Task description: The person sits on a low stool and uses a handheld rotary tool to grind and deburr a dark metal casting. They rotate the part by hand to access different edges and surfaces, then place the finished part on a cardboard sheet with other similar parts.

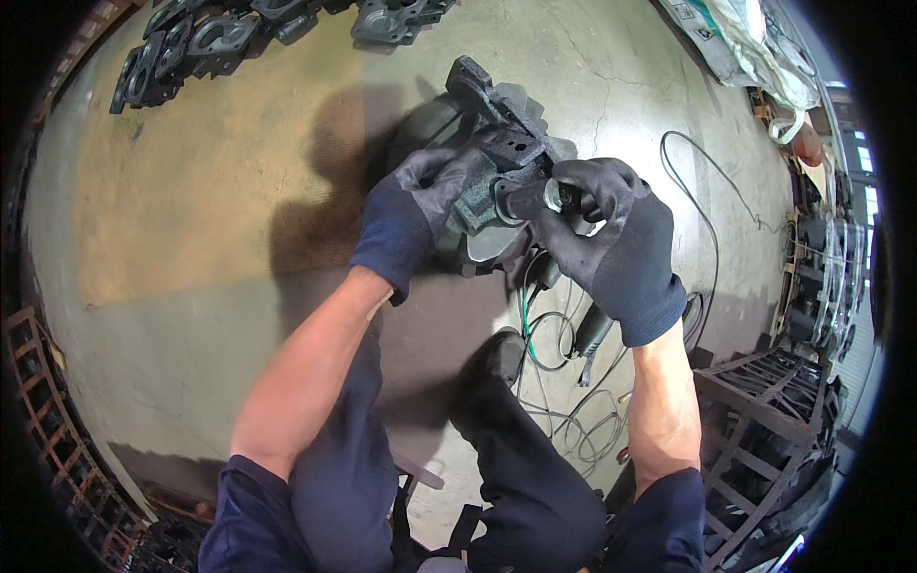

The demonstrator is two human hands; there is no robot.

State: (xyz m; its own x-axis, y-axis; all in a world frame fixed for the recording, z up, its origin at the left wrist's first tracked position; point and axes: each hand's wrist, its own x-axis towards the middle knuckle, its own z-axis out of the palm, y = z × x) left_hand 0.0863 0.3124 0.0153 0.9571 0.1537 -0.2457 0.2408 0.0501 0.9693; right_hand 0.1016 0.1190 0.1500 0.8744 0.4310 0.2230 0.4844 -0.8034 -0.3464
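Dark, rough metal makes up the casting (521, 148) directly before you, above the concrete floor (191, 358). Your gloved left hand (411, 202) bends its fingers against the casting's left side; whether they grip cannot be told. Your gloved right hand (619, 239), at the casting's right, curls thumb and fingers around the end of a dark cylindrical piece (528, 201). Below the casting to the right, looped cables (565, 418) lie on the floor; beyond it to the left, more dark castings (218, 40) sit clustered.
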